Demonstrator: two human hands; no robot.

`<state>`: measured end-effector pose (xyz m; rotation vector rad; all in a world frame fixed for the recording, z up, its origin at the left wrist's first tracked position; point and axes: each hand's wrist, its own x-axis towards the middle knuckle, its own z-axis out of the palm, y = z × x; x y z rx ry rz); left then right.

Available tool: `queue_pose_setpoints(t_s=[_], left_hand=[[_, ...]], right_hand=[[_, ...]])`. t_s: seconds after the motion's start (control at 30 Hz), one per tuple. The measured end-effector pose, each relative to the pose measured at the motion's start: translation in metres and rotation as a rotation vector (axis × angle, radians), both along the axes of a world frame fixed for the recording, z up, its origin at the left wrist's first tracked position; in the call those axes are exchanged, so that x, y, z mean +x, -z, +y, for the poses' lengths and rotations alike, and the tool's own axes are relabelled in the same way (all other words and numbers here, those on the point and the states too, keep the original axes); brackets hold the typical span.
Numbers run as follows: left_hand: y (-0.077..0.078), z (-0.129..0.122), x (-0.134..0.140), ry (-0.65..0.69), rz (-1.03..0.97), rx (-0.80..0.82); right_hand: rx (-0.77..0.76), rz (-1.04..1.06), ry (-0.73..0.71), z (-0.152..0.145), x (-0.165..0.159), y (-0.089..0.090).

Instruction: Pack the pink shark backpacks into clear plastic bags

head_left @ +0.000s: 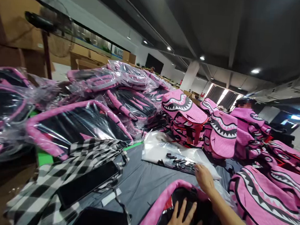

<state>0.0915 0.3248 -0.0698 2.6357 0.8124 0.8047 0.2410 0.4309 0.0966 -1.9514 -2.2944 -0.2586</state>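
My left hand (181,220) lies flat, fingers spread, on the dark back of a pink-edged backpack (162,200) at the bottom of the view. Farther forward, my right hand (204,178) has its fingers closed at the near edge of a clear plastic bag (157,146). Black lettering or dark strips show on that bag, which is spread over the grey-covered table (131,180). To the left is a black-and-white checked cloth (48,184) with a black flat object (88,184) on it. A small white slip (111,196) lies beside the cloth.
Plastic-wrapped backpacks (81,126) are heaped at the left and back. Pink backpacks with toothed-mouth prints (222,135) stand or lie at the right. A fan (55,25) and cardboard boxes (14,15) are behind on the left. Another person (245,102) is partly hidden behind backpacks.
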Motion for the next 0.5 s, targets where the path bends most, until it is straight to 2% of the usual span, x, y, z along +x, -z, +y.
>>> queue_pose_setpoints(t_s=[0.1, 0.2, 0.3, 0.43, 0.5], left_hand=[[0.034, 0.0, 0.024, -0.298, -0.051, -0.079], [0.053, -0.006, 0.041, -0.476, -0.086, -0.116], [0.056, -0.009, 0.05, -0.519, -0.139, -0.06], [0.047, -0.006, 0.049, -0.488, -0.155, -0.034], [0.035, -0.004, 0.041, -0.408, -0.097, -0.079]], right_hand=[[-0.076, 0.013, 0.012, 0.075, -0.014, 0.014], [-0.16, 0.022, 0.059, 0.109, -0.017, 0.035], [-0.235, 0.021, 0.029, 0.102, -0.013, 0.04], [-0.352, 0.053, -0.088, 0.068, -0.001, 0.023], [-0.397, 0.077, -0.101, 0.06, 0.003, 0.013]])
